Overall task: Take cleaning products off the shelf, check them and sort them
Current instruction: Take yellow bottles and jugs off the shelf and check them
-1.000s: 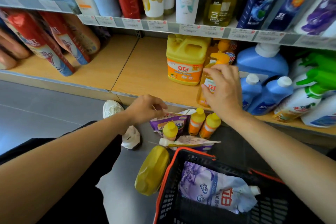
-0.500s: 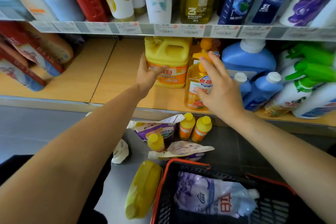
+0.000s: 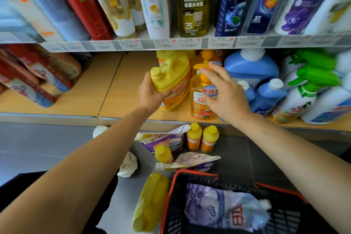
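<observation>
The yellow jug is tipped off upright, its cap leaning out toward the person over the front edge of the lower shelf. Its base is low by the shelf board, and I cannot tell whether it touches. The left grip has hold of it high up. The fingers wrap the shoulder just under the cap and the palm is against the near side, so most of the jug's weight hangs beyond and below the hand. Holding it there probably serves to tilt the jug clear of the shelf above and turn its label up for checking.

Just beside it stands the pump bottle, upright near the same front edge. The right grip clasps it loosely from the right, with fingers spread, the thumb across the label and a fingertip up by the pump collar. This looks like steadying it while the jug beside it is tipped, or readying it as the next pick.

Further along toward the shelf's right end are blue bottles and green spray bottles, packed close.

On the floor below the front edge stand two small orange bottles, with a purple pouch beside them. Another jug lies on its side against the basket, which holds a refill pouch. These look like piles already sorted.
</observation>
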`<state>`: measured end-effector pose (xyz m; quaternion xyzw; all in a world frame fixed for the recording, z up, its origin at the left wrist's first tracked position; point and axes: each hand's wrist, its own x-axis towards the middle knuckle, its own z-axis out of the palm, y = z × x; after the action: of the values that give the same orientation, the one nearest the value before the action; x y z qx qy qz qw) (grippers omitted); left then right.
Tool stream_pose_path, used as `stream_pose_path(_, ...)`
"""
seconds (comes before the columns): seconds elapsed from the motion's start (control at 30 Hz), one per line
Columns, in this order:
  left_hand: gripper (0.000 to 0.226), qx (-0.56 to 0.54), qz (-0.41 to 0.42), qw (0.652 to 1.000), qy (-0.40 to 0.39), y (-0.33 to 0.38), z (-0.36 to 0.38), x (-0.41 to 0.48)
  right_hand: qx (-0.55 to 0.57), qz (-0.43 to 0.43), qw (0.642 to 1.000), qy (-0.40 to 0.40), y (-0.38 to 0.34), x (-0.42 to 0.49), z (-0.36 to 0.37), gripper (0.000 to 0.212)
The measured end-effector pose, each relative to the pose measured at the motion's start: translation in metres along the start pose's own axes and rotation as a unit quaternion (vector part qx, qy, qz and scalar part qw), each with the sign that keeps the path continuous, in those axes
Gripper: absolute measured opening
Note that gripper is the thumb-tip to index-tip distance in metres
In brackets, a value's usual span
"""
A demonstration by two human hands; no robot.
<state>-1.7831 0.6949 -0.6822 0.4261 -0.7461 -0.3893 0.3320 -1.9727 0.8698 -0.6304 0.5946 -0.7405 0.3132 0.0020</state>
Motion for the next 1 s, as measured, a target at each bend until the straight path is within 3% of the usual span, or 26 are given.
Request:
stream_pose_path(0.2, 0.073, 0.161, 0.077, 0.983, -0.038, 0.036, -0.035, -0.022, 0.07, -0.004, 0.996, -0.048, 0.009, -0.001, -0.008, 0.083)
stream_pose_path(0.4, 0.078, 0.224, 0.118, 0.963, -0.094, 0.089, -0.095, -0.058, 0.204, 0.028, 0.968, -0.143, 0.003, -0.001, -0.032, 0.093)
stream_pose_path(0.5, 0.078, 0.196, 0.124, 0.963, -0.138, 0.12, -0.114, -0.08, 0.217, 0.005, 0.969, -0.121, -0.02, -0.009, -0.051, 0.09)
stream_pose_path(0.67, 0.069, 0.101, 0.124, 0.966, -0.202, 0.159, -0.113, -0.121, 0.221, -0.048, 0.97, -0.091, -0.054, -0.031, -0.088, 0.048)
stream_pose_path(0.83, 0.067, 0.0, 0.096, 0.961, -0.261, 0.167, -0.083, -0.158, 0.232, -0.04, 0.947, -0.219, -0.052, -0.062, -0.132, 0.036)
stream_pose_path(1.0, 0.071, -0.048, 0.082, 0.938, -0.334, 0.174, -0.041, -0.177, 0.19, 0.001, 0.955, -0.226, -0.038, -0.087, -0.152, 0.033)
